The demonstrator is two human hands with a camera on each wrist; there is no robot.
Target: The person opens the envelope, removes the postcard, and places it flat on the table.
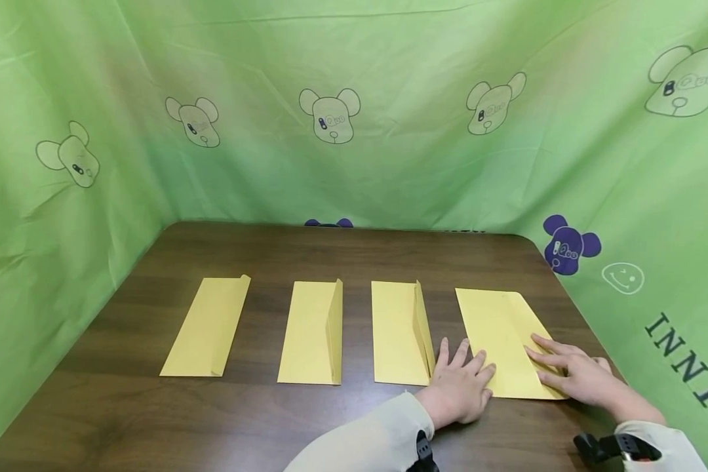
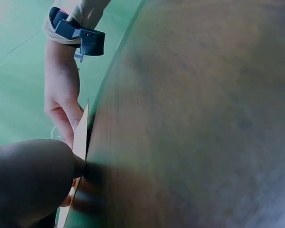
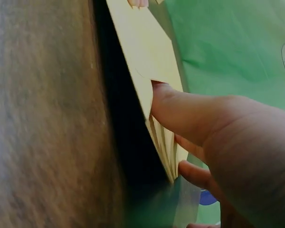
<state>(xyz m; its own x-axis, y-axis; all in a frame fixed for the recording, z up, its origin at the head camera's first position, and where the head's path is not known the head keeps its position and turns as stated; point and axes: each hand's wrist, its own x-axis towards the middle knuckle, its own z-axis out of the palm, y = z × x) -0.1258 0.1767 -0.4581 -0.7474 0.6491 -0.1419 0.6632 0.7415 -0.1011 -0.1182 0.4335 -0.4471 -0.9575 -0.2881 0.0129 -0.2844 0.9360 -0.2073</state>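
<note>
Four yellow paper envelopes lie in a row on the table. The rightmost envelope (image 1: 495, 328) lies under both hands. With its fingers spread, the left hand (image 1: 457, 387) rests at that envelope's left edge, close beside the third envelope (image 1: 395, 328). The fairly straight fingers of the right hand (image 1: 584, 373) press on the envelope's right part. In the right wrist view the right thumb (image 3: 175, 104) lies at a notch in the paper, next to several layered paper edges (image 3: 164, 147). The left wrist view shows the envelope (image 2: 80, 135) edge-on.
Further left lie the second envelope (image 1: 307, 328) and the first envelope (image 1: 206, 328), both with folded strips along their right sides. The brown wooden table (image 1: 153, 419) ends against green printed cloth (image 1: 389, 177) at the back and sides. Both wrists wear black straps.
</note>
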